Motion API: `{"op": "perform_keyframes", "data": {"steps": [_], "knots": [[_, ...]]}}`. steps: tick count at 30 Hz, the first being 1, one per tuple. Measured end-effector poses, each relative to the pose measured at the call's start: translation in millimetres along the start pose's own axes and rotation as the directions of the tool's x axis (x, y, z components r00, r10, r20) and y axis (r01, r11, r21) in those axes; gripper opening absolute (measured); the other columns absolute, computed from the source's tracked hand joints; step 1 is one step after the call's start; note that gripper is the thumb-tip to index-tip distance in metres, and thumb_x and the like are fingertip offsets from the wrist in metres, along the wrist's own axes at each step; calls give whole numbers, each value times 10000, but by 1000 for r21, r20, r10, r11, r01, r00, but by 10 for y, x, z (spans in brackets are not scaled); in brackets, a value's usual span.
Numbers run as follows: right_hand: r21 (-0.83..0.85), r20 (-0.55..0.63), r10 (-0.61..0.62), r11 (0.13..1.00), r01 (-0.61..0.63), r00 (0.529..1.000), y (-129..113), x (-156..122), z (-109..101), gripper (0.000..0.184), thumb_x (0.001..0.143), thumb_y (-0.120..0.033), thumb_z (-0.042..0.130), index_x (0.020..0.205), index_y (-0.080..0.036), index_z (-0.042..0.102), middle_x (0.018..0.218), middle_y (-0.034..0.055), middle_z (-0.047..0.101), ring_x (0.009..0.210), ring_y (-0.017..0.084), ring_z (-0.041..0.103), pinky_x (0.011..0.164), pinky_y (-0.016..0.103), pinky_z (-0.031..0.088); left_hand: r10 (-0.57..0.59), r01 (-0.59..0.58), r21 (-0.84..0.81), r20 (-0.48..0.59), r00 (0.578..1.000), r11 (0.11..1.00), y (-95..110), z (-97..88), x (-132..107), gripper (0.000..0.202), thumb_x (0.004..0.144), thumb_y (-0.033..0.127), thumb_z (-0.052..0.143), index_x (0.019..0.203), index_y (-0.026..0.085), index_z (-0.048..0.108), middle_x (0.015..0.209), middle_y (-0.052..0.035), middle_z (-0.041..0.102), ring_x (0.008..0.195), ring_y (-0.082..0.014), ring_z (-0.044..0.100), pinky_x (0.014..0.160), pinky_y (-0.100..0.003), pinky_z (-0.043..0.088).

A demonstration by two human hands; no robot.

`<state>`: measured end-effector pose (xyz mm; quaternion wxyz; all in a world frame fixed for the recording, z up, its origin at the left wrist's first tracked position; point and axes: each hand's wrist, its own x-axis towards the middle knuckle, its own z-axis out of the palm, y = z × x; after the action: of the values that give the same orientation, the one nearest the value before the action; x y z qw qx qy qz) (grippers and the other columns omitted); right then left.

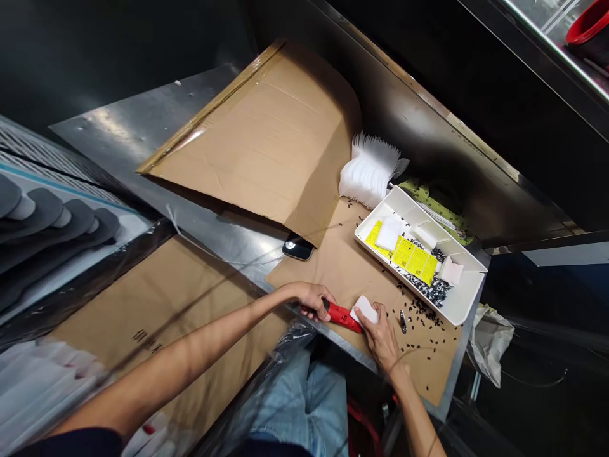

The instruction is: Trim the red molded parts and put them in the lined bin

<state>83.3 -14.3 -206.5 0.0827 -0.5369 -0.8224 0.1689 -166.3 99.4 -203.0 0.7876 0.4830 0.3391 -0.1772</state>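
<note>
Near the front edge of the work table, my left hand (314, 298) is closed around the dark end of a red-and-black handheld tool (343, 316). Its exact kind does not show. My right hand (380, 333) pinches a small white pad (365, 308) beside the tool's red end; whether the fingers also touch the tool is unclear. Just right of that hand lies a small shiny metal clipper-like item (403, 322). Small black pieces (423, 314) are scattered around it on the brown cardboard sheet (333, 273).
A white tray (469, 292) holds yellow printed sheets (413, 259), white pads and black pieces. Behind it sits a stack of white foam sheets (368, 171). A large cardboard piece (266, 127) leans over a phone (298, 246). At left stands an open carton (143, 298).
</note>
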Motion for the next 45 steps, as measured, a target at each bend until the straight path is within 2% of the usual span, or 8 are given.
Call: {"op": "perform_keyframes", "data": {"steps": [15, 24, 29, 32, 35, 37, 41, 45], "knots": [[42, 28, -61, 997, 60, 998, 42, 25, 12, 522, 944, -118, 459, 1367, -397, 586, 1223, 101, 556, 986, 200, 648, 784, 313, 589, 7, -7, -6, -6, 1000, 1000, 10, 14, -17, 613, 460, 488, 877, 979, 203, 719, 592, 13, 583, 479, -117, 454, 408, -206, 321], [51, -29, 15, 999, -14, 999, 171, -169, 36, 476, 961, -149, 429, 1314, -398, 629, 1191, 99, 547, 979, 212, 638, 753, 308, 568, -38, 38, -2, -35, 999, 999, 36, -16, -26, 650, 506, 404, 857, 1091, 161, 710, 596, 11, 594, 500, -124, 467, 427, -206, 333], [60, -86, 111, 993, -106, 990, 79, -283, 63, 436, 1006, -248, 371, 1368, -342, 594, 1153, 116, 490, 912, 199, 621, 709, 308, 556, -45, 45, -6, -36, 998, 999, 69, 0, -25, 559, 524, 381, 842, 1029, 172, 725, 589, 13, 591, 492, -123, 458, 434, -213, 337], [100, -144, 256, 965, -244, 956, -60, -335, 114, 426, 1019, -316, 356, 1375, -314, 590, 1132, 112, 474, 857, 191, 612, 683, 314, 550, -38, 38, -7, -52, 998, 999, 88, 30, -49, 482, 583, 335, 800, 1020, 150, 718, 571, 16, 582, 506, -122, 452, 442, -212, 317], [198, -238, 439, 895, -399, 867, -238, -340, 175, 443, 1023, -374, 333, 1334, -258, 627, 1076, 106, 462, 859, 206, 601, 709, 348, 550, -37, 36, -9, -70, 997, 999, 106, 53, -77, 426, 630, 294, 763, 1018, 128, 705, 552, 23, 570, 510, -117, 443, 446, -211, 305], [246, -254, 473, 875, -417, 843, -356, -317, 206, 460, 1025, -368, 314, 1355, -242, 609, 1071, 111, 457, 873, 216, 598, 727, 362, 546, -47, 46, -10, -72, 996, 999, 117, 57, -85, 430, 639, 278, 766, 1035, 125, 697, 553, 27, 573, 505, -112, 442, 447, -210, 315], [250, -201, 500, 858, -450, 842, -483, -235, 213, 465, 1027, -358, 296, 1358, -267, 610, 1102, 131, 471, 769, 195, 589, 654, 339, 515, -83, 84, 3, -58, 995, 996, 141, 42, -77, 440, 698, 270, 780, 1104, 137, 675, 587, 41, 582, 486, -91, 456, 442, -191, 340], [214, -272, 576, 817, -535, 771, -529, -203, 177, 503, 1024, -422, 292, 1299, -217, 660, 1063, 137, 474, 732, 194, 572, 648, 345, 499, -114, 115, 14, -49, 992, 993, 163, 36, -73, 327, 812, 265, 742, 1107, 142, 670, 620, 49, 587, 466, -67, 462, 432, -173, 342]]}}
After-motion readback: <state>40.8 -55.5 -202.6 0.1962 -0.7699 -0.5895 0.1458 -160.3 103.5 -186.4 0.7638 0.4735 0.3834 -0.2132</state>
